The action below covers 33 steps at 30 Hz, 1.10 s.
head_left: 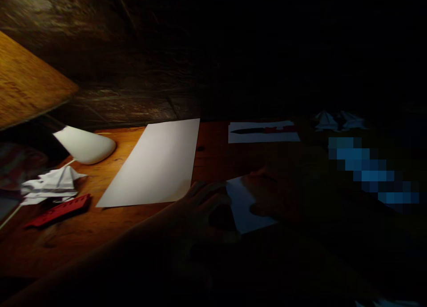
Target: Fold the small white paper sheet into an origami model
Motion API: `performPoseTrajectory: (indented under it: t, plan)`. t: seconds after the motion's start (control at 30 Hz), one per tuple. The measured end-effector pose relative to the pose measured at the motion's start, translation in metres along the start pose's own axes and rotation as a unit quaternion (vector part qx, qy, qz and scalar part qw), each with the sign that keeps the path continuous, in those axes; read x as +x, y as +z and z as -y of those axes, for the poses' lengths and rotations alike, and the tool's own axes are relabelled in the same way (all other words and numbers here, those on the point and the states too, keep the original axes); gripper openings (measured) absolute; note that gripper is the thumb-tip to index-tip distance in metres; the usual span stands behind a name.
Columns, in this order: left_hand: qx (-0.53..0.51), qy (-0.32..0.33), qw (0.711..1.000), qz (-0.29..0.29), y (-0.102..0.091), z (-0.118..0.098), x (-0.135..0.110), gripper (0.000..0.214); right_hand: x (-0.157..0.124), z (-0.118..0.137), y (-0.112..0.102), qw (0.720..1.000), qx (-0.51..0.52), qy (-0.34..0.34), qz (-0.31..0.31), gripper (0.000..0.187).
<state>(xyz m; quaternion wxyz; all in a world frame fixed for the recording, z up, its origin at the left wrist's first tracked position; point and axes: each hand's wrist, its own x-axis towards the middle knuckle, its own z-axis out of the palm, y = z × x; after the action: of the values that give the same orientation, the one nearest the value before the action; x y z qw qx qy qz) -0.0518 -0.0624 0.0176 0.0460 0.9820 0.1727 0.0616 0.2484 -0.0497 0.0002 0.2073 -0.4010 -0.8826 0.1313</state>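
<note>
A small white sheet of paper [245, 209] lies in deep shadow at the near middle of the wooden table, between my two hands. My left hand [210, 205] is at the paper's left edge, its fingers bent and closed on that side. My right hand [265, 182] grips the paper's upper right side; most of this hand is lost in the dark. Left of my left hand lies a larger blank white sheet [155, 165], lit by lamplight. Beyond my hands, a knife [263, 130] with a dark blade and red handle rests on a stack of white paper [260, 139].
At the left stand a white lamp base [88, 146] and an orange-brown shade [30, 82]. Folded white paper [55, 185] and a red notched object [62, 210] lie before it on the table [113, 227]. Folded paper shapes [327, 121] sit at the back right. A dark wall rises behind.
</note>
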Motion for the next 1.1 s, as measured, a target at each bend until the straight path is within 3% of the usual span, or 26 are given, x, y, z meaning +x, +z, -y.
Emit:
performPoseTrajectory:
  t: [0.1, 0.27, 0.8, 0.93, 1.0, 1.1]
  plan:
    - [-0.021, 0.014, 1.0, -0.001, -0.002, 0.002, -0.001, 0.068, 0.0, -0.021, -0.018, 0.995, 0.028, -0.055, 0.073, 0.057]
    - [-0.04, 0.02, 0.999, 0.008, -0.002, 0.004, -0.004, 0.072, -0.002, -0.05, -0.032, 0.991, 0.05, -0.075, 0.098, 0.065]
    - [-0.054, 0.024, 0.998, 0.017, -0.009, 0.014, 0.0, 0.072, -0.001, -0.044, -0.036, 0.992, 0.065, -0.063, 0.093, 0.064]
    - [-0.008, -0.037, 0.999, 0.03, -0.016, 0.013, 0.021, 0.063, 0.0, -0.038, -0.035, 0.993, 0.063, -0.069, 0.071, 0.056]
    - [0.006, -0.077, 0.997, 0.008, -0.012, 0.01, 0.04, 0.079, 0.0, -0.037, -0.031, 0.995, 0.063, -0.07, 0.044, 0.05]
    - [-0.005, -0.071, 0.997, -0.017, 0.006, 0.005, 0.068, 0.1, -0.001, -0.04, -0.023, 0.997, 0.048, -0.056, 0.012, 0.049]
